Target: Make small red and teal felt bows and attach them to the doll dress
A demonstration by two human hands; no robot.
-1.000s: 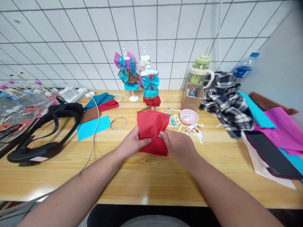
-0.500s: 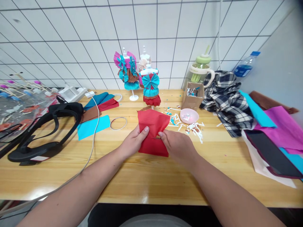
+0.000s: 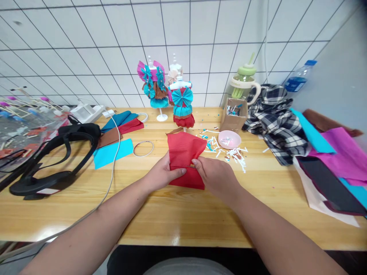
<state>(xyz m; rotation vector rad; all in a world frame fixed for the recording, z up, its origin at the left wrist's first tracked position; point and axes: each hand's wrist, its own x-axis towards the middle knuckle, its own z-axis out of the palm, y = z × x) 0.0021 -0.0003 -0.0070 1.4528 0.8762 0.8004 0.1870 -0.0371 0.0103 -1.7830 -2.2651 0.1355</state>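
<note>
Both hands hold red crepe paper [image 3: 186,147] above the middle of the wooden table. My left hand [image 3: 164,172] grips its left side, with the thumb lying across the lower part and the fingers behind. My right hand [image 3: 216,173] pinches the right edge between thumb and bent fingers. A narrow dark slit or fold line runs across the paper between the two thumbs. Just behind stands a small dress form [image 3: 182,101] in a red and blue paper dress with a blue fan bow. Another dress form [image 3: 156,86] wears purple, brown and blue paper.
Paper scraps lie around a pink bowl [image 3: 229,140] beside a small cardboard box [image 3: 233,118]. To the left are a tape ring [image 3: 143,149], folded paper sheets [image 3: 113,154], a cable and a black headset [image 3: 57,164]. A phone [image 3: 329,185] and checked cloth [image 3: 276,122] lie right.
My left thumb has moved down the red paper, from its upper part to just below the slit. The slit looks narrower. My right hand keeps its pinch in nearly the same place.
</note>
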